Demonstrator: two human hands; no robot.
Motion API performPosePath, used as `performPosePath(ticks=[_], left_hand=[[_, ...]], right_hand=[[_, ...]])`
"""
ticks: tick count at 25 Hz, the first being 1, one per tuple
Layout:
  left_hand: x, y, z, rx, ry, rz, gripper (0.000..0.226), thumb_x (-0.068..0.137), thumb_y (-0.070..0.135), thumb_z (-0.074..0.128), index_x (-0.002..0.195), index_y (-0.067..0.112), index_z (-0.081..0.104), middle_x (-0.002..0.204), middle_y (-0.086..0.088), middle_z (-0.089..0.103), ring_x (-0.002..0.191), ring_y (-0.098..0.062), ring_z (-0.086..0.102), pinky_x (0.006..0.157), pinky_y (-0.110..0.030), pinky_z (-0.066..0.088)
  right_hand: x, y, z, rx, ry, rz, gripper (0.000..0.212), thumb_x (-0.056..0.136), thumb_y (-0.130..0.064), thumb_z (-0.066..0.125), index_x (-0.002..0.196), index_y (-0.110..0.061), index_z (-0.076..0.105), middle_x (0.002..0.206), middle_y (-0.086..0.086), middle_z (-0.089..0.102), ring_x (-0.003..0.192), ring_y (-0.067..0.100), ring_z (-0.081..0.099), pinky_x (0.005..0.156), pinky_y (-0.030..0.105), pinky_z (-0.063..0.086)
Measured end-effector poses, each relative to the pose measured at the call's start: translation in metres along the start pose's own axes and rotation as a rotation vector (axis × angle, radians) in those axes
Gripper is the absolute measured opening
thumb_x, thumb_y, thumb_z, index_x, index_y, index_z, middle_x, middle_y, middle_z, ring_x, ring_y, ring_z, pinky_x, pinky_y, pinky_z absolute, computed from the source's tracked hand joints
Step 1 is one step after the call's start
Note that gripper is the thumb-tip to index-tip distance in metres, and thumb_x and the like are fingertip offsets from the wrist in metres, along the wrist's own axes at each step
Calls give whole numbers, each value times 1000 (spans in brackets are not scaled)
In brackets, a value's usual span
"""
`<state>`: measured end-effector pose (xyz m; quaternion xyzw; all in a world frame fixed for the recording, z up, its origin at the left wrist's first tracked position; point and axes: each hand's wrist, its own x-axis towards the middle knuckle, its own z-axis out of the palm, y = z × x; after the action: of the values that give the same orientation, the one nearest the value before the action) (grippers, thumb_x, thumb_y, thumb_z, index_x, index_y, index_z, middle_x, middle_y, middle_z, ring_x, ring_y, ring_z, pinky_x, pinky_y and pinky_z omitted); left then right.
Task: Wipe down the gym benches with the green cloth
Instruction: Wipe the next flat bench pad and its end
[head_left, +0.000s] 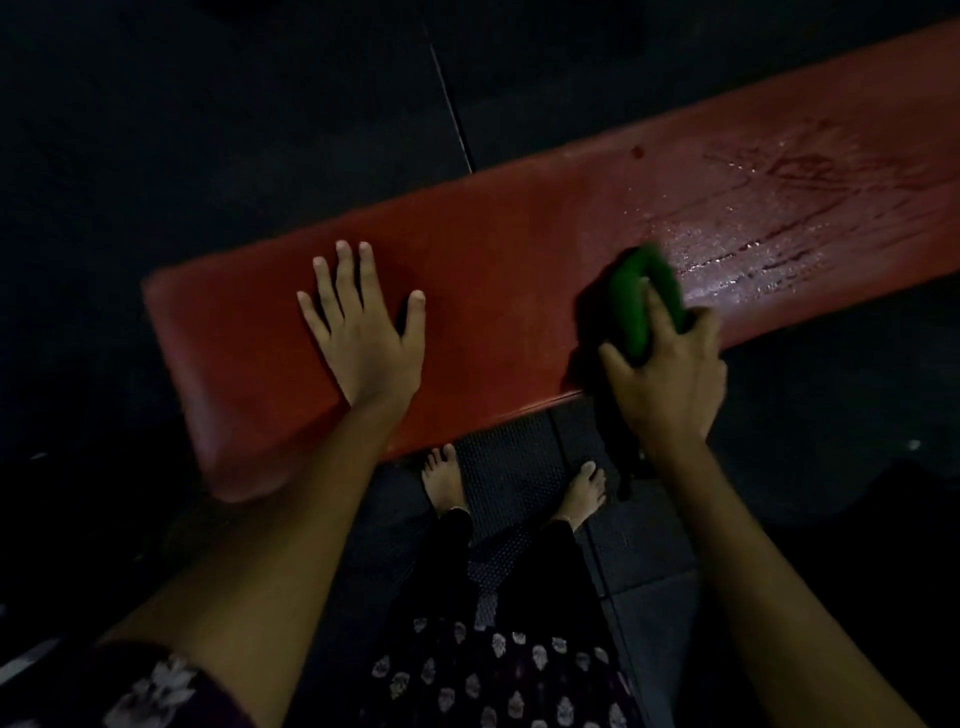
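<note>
- while your left hand (363, 338) lies flat, fingers spread, on the dry-looking end of the red bench (493, 270), it only braces you
- your right hand (670, 374) grips the bunched green cloth (644, 296) mid-bench, beside wet streaks further right
- wiping looks underway; next, likely sweep the cloth left and lift that palm clear

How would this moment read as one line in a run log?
step: wiping red bench | right hand: grips green cloth on bench | left hand: flat on bench | wet streaks right of cloth
</note>
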<state>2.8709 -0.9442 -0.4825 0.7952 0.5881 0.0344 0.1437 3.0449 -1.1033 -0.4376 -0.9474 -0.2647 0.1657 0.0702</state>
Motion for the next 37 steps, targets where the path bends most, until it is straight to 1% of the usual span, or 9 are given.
performPosePath(ticks=[2, 4, 8, 13, 18, 23, 29, 35, 37], left_hand=[[8, 12, -5, -110, 11, -92, 66, 90, 41, 46, 147, 13, 27, 156, -5, 20, 146, -23, 5, 117, -46, -5], [18, 39, -6, -204, 31, -163, 67, 88, 32, 54, 146, 11, 28, 156, -7, 17, 146, -24, 4, 117, -47, -6], [33, 98, 3, -162, -27, 133, 67, 92, 34, 49, 149, 14, 19, 158, -5, 9, 146, -22, 2, 114, -41, -12], [34, 105, 29, 21, -72, 292, 60, 99, 41, 30, 150, 14, 14, 159, -4, 10, 147, -21, 2, 116, -44, -6], [28, 106, 30, 24, -68, 292, 59, 98, 40, 31, 149, 13, 19, 158, -5, 15, 146, -21, 6, 116, -44, -5], [33, 108, 32, 87, -48, 278, 62, 94, 42, 22, 149, 12, 21, 157, -6, 17, 146, -23, 8, 116, -46, -3], [32, 109, 32, 96, -49, 273, 63, 92, 42, 22, 148, 11, 25, 156, -8, 20, 145, -25, 11, 115, -48, 0], [35, 112, 33, 100, -31, 262, 64, 92, 42, 23, 147, 10, 27, 155, -9, 23, 145, -25, 13, 115, -48, 0], [35, 113, 34, 93, -41, 260, 64, 92, 42, 23, 147, 10, 27, 155, -8, 23, 145, -25, 13, 116, -49, 1]], right_hand=[[3, -4, 1, 59, 59, 133, 72, 82, -45, 61, 146, -30, 32, 122, 17, 39, 104, 33, 49, 88, 42, 40], [-13, -20, 11, 45, 4, -22, 73, 81, -46, 61, 146, -30, 31, 122, 15, 40, 104, 29, 47, 88, 40, 39], [-8, 0, 4, -112, -25, -268, 76, 78, -47, 66, 145, -33, 33, 119, 15, 42, 104, 31, 46, 83, 40, 39], [57, 24, -25, -39, 72, 162, 70, 84, -47, 58, 145, -25, 33, 132, 19, 36, 117, 36, 44, 96, 45, 38], [66, -3, -22, -206, -78, -349, 74, 83, -49, 59, 147, -30, 28, 128, 16, 38, 112, 33, 46, 92, 43, 39], [132, 5, -47, -141, 16, 24, 70, 85, -49, 57, 145, -26, 31, 133, 18, 35, 113, 37, 47, 96, 43, 38], [120, -47, -33, -248, -118, -511, 70, 85, -50, 55, 146, -33, 27, 132, 13, 35, 116, 32, 44, 93, 41, 36], [183, 23, -66, -117, -23, 48, 68, 85, -48, 56, 144, -26, 33, 136, 19, 33, 117, 39, 45, 97, 47, 39], [168, 12, -57, -131, -11, 29, 69, 85, -49, 55, 145, -25, 31, 136, 18, 33, 118, 37, 43, 97, 45, 36]])
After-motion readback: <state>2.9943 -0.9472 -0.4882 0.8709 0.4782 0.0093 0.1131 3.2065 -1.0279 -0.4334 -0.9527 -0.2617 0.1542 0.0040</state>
